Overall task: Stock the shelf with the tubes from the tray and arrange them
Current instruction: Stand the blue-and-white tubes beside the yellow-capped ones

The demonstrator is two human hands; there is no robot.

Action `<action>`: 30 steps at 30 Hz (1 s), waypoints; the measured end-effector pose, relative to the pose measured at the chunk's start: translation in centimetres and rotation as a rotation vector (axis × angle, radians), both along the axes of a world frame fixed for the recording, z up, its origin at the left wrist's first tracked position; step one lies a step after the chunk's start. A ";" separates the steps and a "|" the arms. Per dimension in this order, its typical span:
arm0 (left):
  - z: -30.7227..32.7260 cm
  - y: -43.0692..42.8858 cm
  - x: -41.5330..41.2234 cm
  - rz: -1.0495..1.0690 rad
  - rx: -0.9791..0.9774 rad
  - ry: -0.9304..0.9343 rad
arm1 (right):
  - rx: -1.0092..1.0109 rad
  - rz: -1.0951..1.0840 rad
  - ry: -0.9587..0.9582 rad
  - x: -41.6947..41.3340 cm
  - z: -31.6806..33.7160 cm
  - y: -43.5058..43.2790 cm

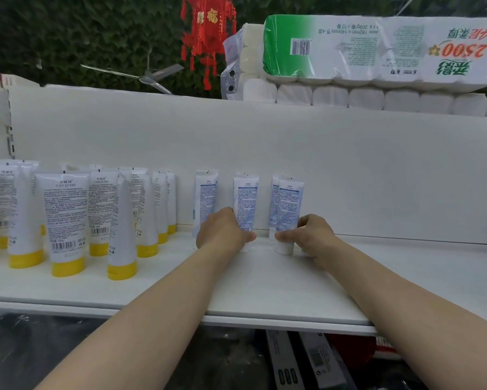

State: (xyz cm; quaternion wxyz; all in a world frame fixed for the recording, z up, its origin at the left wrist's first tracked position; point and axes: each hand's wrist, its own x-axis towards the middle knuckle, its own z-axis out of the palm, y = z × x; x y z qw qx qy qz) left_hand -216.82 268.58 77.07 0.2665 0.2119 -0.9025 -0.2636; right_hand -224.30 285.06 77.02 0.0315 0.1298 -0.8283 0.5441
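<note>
1. Two bare forearms reach over the front edge of the white shelf [265,291] toward its back edge.
2. The left grip [225,232] is curled round the lower part of the middle blue tube [245,204]. This tube stands upright on its white cap close to the back edge, about midway along the shelf.
3. The right grip [312,235] pinches the front right blue tube [290,204] low down, with the thumb lying across it just above the white cap. The cap rests on the shelf.
4. The rear right blue tube [274,198] stands directly behind that one and is partly hidden by it.
5. The left blue tube [205,198] stands upright just beside the left grip, nearer the back edge.
6. Many yellow-capped tubes [68,220] crowd the left end of the shelf, cap down, in several rows. The foremost stand nearer the front edge.
7. Wrapped toilet paper packs [377,49] lie on the upper shelf toward its right end. A red hanging ornament [207,32] and a ceiling fan [149,77] show beyond them.
</note>
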 end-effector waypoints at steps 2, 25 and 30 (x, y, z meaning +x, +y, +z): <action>-0.1 0.0 -0.1 0.000 0.004 0.002 | -0.003 0.003 0.003 0.0 0.0 0.0; 0.4 0.5 1.0 -0.033 0.060 -0.027 | 0.058 -0.036 0.057 -0.1 -0.4 0.0; 0.2 0.4 0.7 -0.034 0.088 -0.016 | 0.107 -0.010 0.048 0.0 -0.3 0.4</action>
